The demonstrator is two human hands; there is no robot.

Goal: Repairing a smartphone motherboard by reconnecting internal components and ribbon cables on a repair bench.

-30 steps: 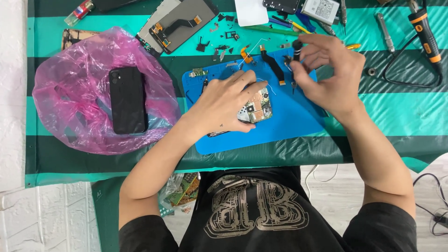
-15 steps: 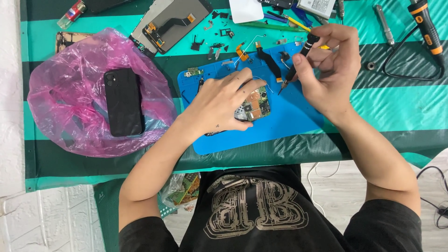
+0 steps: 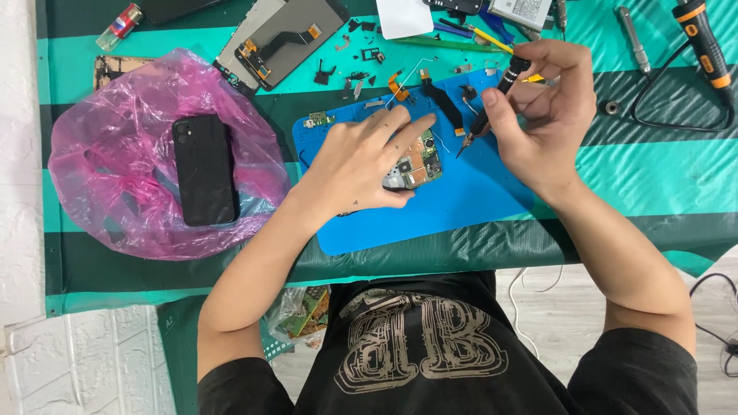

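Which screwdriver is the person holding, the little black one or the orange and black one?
The little black screwdriver, pinched in the right hand over the blue mat. The orange and black screwdriver lies untouched at the table's far right.

We pressed our left hand [image 3: 369,165] flat on a small green circuit board [image 3: 419,163] that lay on the blue work mat [image 3: 461,204]. Our right hand [image 3: 550,107] pinched a slim black screwdriver [image 3: 492,100], tilted, its tip hanging just beside the board's upper right edge. A black flex cable [image 3: 444,104] lay on the mat between both hands. To the left, a black phone [image 3: 204,169] rested on a crumpled pink plastic bag [image 3: 100,154]. A stripped screen frame [image 3: 280,34] lay on the green striped cloth [image 3: 653,177] above the mat.
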